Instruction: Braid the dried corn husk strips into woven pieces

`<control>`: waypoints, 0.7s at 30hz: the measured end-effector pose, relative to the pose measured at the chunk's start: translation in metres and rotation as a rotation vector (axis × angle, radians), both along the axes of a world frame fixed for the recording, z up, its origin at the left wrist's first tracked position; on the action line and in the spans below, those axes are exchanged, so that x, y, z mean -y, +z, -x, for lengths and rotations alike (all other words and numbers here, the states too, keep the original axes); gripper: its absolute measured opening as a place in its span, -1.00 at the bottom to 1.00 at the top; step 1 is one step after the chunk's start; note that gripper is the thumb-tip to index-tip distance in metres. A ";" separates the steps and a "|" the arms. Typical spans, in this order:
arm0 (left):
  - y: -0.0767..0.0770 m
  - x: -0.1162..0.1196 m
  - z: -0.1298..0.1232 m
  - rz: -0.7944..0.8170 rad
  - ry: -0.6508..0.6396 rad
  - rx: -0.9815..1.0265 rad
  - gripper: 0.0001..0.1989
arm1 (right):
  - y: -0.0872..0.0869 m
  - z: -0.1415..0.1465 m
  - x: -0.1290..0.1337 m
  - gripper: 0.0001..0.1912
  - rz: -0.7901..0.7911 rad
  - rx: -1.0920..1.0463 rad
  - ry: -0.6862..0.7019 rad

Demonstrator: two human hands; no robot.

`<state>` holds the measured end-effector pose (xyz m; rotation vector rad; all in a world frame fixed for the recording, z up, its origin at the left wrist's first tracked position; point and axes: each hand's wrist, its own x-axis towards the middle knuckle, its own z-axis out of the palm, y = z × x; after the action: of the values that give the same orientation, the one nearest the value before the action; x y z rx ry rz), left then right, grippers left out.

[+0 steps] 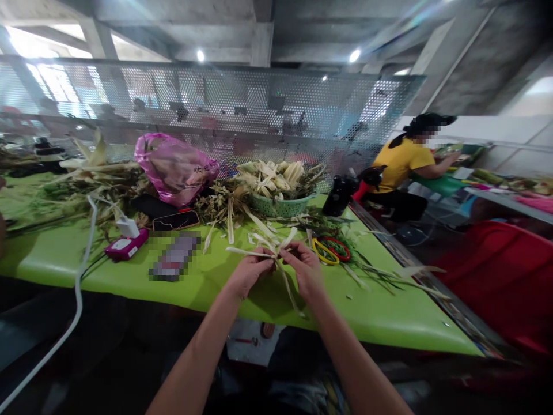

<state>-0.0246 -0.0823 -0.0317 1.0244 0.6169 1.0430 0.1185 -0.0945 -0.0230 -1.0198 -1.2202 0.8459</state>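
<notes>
Pale strips of dried husk [285, 282], crossed at a small knot, are pinched between my two hands above the green tabletop. My left hand [253, 271] grips the strips on the left side, thumb and fingers pressed together. On the other side, my right hand [303, 266] pinches them close to the crossing. Strip ends stick out to the left and upward, and one long end hangs down toward me. Just right of my right hand lie scissors [327, 252] with yellow and red handles. Behind my hands, a green basket [283, 207] is heaped with pale husk pieces.
A pink plastic bag [175, 167], a phone [176, 221] and a magenta power socket [127, 245] with a white cable [79, 288] occupy the left. A black bottle-like object [338, 196] stands right of the basket. A person in yellow [400, 164] sits beyond the table's right edge.
</notes>
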 end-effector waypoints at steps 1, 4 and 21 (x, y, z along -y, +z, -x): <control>0.000 0.000 0.000 -0.024 0.014 -0.044 -0.84 | 0.000 0.000 -0.001 -0.80 -0.008 -0.010 0.002; -0.001 0.000 -0.002 -0.095 0.030 -0.140 -0.85 | -0.002 -0.001 -0.003 -0.74 -0.033 -0.026 -0.015; -0.007 -0.013 -0.006 -0.010 0.240 -0.070 -0.68 | 0.011 0.009 0.001 -0.83 -0.285 0.618 -0.266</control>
<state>-0.0186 -0.0696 -0.0390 1.0157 0.8075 1.2238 0.1091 -0.0951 -0.0119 -1.2133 -1.6173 0.1309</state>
